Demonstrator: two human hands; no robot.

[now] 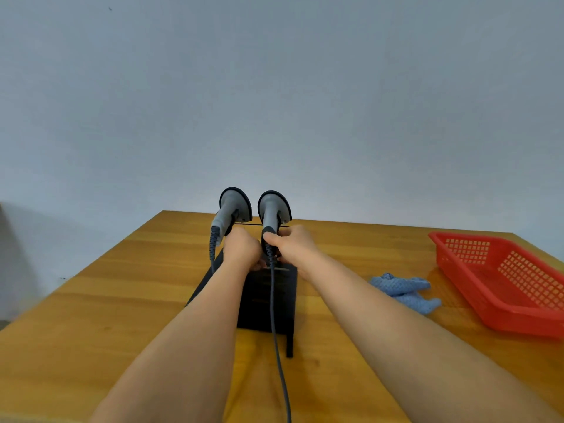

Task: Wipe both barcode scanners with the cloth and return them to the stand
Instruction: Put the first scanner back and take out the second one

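A red mesh basket (503,282) sits at the right edge of the frame on a wooden table (122,300). A plain grey wall (274,87) fills the upper half.

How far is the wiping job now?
Done: unclear; both scanners stand in the stand. In hand: right hand grips the right scanner; left hand is at the stand beside the left scanner. The cloth lies unheld on the table.

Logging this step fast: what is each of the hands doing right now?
Left hand: rests at the black stand; grip cannot be told.
Right hand: grips the handle of the right grey barcode scanner.
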